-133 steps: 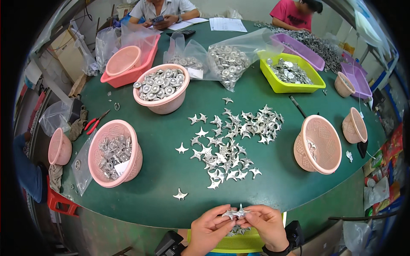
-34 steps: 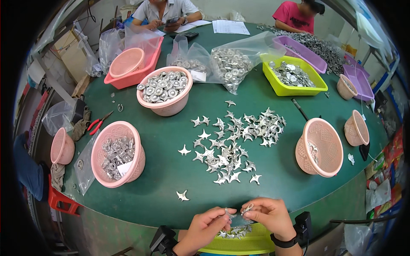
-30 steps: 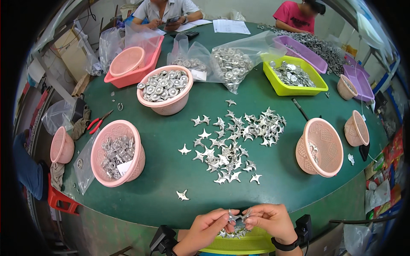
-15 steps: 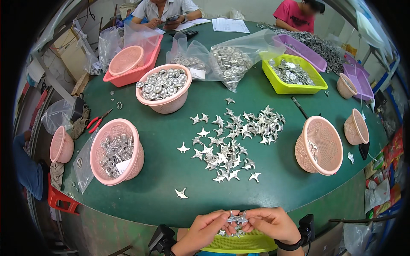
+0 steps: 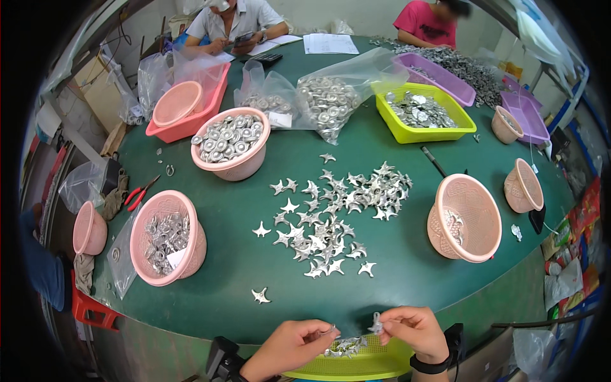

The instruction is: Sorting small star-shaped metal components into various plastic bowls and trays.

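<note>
My right hand (image 5: 412, 331) pinches one small silver star-shaped metal piece (image 5: 377, 325) between thumb and forefinger, held up just above the yellow-green tray (image 5: 356, 364) that sits under both hands at the near edge of the green table (image 5: 229, 248). My left hand (image 5: 291, 344) is closed on something thinner, a sliver of bright metal (image 5: 330, 330) showing at its fingertips, pointed toward the right hand with a small gap between the two. To join or compare these well, I judge I should keep both hands low over the tray so a slip lands among the loose pieces there, and turn the star by its arms, not its centre, so the middle stays visible. Ahead of my hands, well apart, lies the spread of silver stars (image 5: 331, 210); forward and left of my left hand stands a pink basket of metal parts (image 5: 167, 237), forward and right of my right hand a nearly empty pink basket (image 5: 463, 218) (it sits tilted toward me). What the left hand's piece really is I cannot tell: it is too small and half covered by fingers. The tray's near side and both forearms are cut off by the lower edge, and the tray's contents are mostly hidden behind my hands.
</note>
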Motion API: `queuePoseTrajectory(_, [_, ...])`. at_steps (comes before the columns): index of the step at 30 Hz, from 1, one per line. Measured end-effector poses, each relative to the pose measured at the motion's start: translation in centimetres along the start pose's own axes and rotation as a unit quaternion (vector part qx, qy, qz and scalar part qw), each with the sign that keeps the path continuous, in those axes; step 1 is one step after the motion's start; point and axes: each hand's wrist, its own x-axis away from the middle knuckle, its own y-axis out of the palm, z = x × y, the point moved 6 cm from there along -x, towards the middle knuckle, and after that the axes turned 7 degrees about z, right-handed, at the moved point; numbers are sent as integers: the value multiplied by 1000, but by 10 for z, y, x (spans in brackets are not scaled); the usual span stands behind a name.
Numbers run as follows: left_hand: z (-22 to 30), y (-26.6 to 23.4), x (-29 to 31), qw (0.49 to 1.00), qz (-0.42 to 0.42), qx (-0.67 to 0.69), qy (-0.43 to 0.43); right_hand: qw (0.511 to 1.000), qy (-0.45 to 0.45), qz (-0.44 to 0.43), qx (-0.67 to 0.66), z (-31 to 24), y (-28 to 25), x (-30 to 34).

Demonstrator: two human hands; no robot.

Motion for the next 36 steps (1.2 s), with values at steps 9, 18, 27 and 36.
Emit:
queuePoseTrajectory(9, [164,64,-47,912,58,-159,373,998,-3,56,-41,12,-35,20])
queuePoseTrajectory(18, [68,39,-70,759,118,-469,435,991,-23,98,-83,15,-52,23])
queuePoseTrajectory(27, [48,38,-64,787,93,-477,380,996,-14,63,-62,17,-39,20])
queuePoseTrajectory(36, [13,24,-28,995,-63,78,11,997,0,51,-52,10,-13,21])
